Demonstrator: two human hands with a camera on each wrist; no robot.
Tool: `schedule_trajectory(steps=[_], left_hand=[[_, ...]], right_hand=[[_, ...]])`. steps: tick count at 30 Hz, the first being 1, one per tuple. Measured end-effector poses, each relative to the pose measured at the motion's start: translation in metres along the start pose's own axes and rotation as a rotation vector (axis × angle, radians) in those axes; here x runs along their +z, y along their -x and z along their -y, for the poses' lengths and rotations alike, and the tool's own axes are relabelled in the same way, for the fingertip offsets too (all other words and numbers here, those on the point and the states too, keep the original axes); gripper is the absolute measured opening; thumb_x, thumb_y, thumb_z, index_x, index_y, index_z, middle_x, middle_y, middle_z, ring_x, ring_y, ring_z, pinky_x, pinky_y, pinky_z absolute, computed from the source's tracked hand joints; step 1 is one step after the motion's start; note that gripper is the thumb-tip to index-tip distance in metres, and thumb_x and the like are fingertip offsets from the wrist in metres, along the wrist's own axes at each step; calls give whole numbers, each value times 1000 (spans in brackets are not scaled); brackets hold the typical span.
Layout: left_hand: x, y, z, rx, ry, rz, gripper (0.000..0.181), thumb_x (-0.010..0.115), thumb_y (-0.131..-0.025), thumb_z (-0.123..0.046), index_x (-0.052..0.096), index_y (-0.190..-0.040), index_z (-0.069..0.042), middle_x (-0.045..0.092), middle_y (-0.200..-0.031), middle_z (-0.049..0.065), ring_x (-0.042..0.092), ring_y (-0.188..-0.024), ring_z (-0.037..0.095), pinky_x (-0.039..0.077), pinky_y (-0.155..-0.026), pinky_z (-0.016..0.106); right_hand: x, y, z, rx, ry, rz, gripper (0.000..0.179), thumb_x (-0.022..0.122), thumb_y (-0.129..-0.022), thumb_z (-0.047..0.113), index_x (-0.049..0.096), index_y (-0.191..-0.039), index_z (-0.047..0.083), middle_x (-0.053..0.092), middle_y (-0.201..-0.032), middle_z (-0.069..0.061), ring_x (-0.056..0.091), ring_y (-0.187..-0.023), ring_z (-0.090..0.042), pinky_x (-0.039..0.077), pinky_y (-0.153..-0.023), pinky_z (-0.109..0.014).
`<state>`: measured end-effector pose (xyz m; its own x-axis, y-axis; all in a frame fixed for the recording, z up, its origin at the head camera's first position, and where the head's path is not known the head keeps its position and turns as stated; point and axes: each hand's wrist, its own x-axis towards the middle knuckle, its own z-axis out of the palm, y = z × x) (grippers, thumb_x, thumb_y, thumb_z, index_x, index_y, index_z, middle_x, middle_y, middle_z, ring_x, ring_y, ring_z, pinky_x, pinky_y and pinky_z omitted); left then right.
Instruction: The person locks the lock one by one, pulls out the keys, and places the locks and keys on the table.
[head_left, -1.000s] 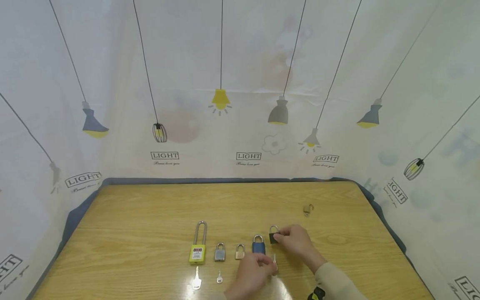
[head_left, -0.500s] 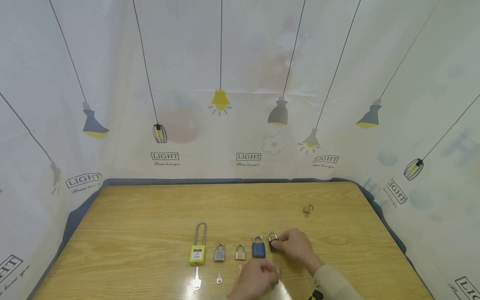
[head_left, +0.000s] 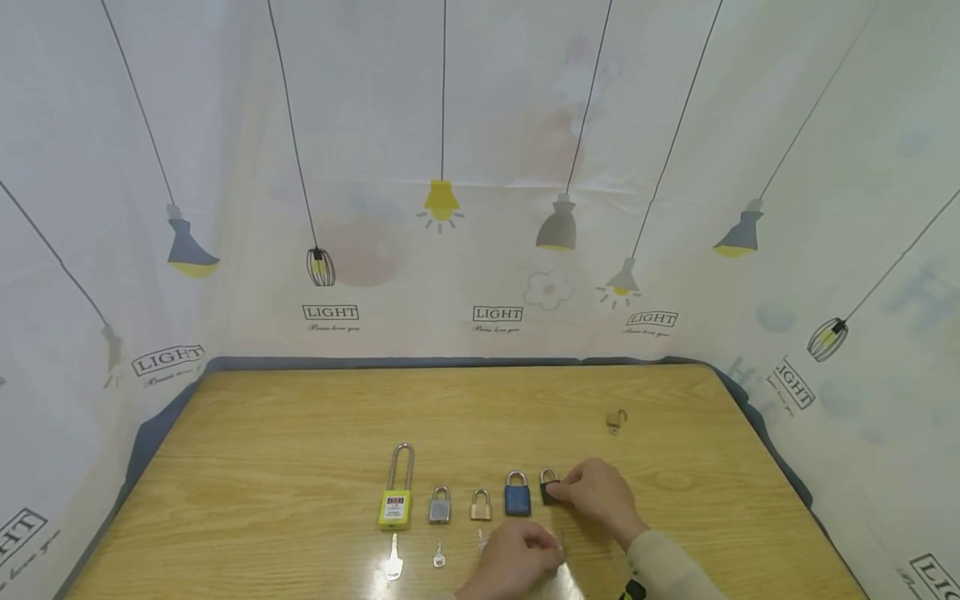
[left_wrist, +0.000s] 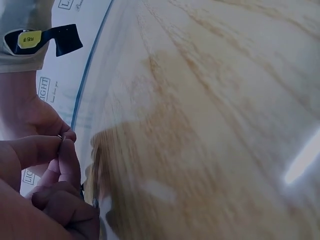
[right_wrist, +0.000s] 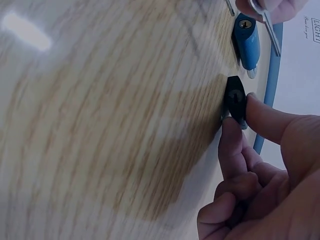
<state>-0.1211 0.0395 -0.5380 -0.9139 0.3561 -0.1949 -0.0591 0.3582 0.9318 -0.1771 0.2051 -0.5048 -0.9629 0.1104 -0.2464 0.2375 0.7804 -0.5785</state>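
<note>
My right hand (head_left: 600, 498) pinches a small black padlock (right_wrist: 235, 95) between thumb and fingers, low at the table at the right end of a row of padlocks. In the right wrist view its keyhole end faces the camera. My left hand (head_left: 512, 560) holds a silver key (right_wrist: 270, 31) between thumb and index finger, nearer me than the blue padlock (head_left: 517, 500). The key shows clearly only in the right wrist view. Left of the blue one lie a brass padlock (head_left: 481, 506), a grey padlock (head_left: 440, 506) and a yellow long-shackle padlock (head_left: 394, 508).
One key (head_left: 393, 558) lies below the yellow padlock and a smaller key (head_left: 439, 554) below the grey one. Another key (head_left: 482, 540) is partly covered by my left hand. Farther back right lies a brass padlock with its shackle swung out (head_left: 615, 421). A printed curtain surrounds the wooden table (head_left: 300, 425).
My right hand has brought the black padlock toward me, level with the blue one. My left hand has drawn back slightly toward me and right with the key, uncovering the blue padlock's lower part.
</note>
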Motion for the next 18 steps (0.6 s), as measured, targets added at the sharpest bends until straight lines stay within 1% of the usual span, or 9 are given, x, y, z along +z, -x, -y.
schedule_trajectory(steps=[3, 7, 9, 14, 18], left_hand=[[1, -1, 1, -3, -24, -28, 8, 77, -78, -25, 72, -77, -19, 65, -75, -12, 54, -69, 5, 41, -60, 22], [4, -3, 2, -25, -47, -74, 10, 79, -77, -26, 70, -78, -22, 64, -70, -12, 55, -63, 5, 43, -56, 23], [6, -4, 1, -29, -75, -101, 9, 78, -77, -26, 70, -78, -23, 63, -68, -13, 55, -61, 5, 43, -55, 23], [8, -5, -5, -4, -185, -168, 7, 75, -77, -25, 68, -76, -24, 60, -65, -15, 51, -59, 1, 40, -53, 23], [8, -3, -10, 19, -224, -189, 9, 74, -77, -23, 66, -74, -23, 58, -63, -15, 49, -57, 0, 37, -52, 23]], right_hand=[[0, 0, 0, -6, 17, -14, 24, 79, -78, 34, 71, -67, 15, 69, -68, 5, 53, -62, -13, 37, -56, -26], [1, 0, -1, -9, 29, -29, 23, 79, -78, 35, 71, -67, 16, 69, -68, 5, 53, -60, -13, 37, -54, -26], [2, -1, -1, -10, 32, -33, 23, 79, -78, 35, 71, -67, 16, 70, -68, 5, 53, -60, -13, 38, -53, -25], [2, 0, -2, -4, 41, -34, 24, 79, -78, 35, 71, -66, 16, 68, -67, 6, 52, -59, -13, 37, -51, -25], [0, 1, 0, 0, 71, -28, 25, 79, -78, 37, 72, -70, 15, 70, -71, 4, 54, -61, -13, 39, -52, -26]])
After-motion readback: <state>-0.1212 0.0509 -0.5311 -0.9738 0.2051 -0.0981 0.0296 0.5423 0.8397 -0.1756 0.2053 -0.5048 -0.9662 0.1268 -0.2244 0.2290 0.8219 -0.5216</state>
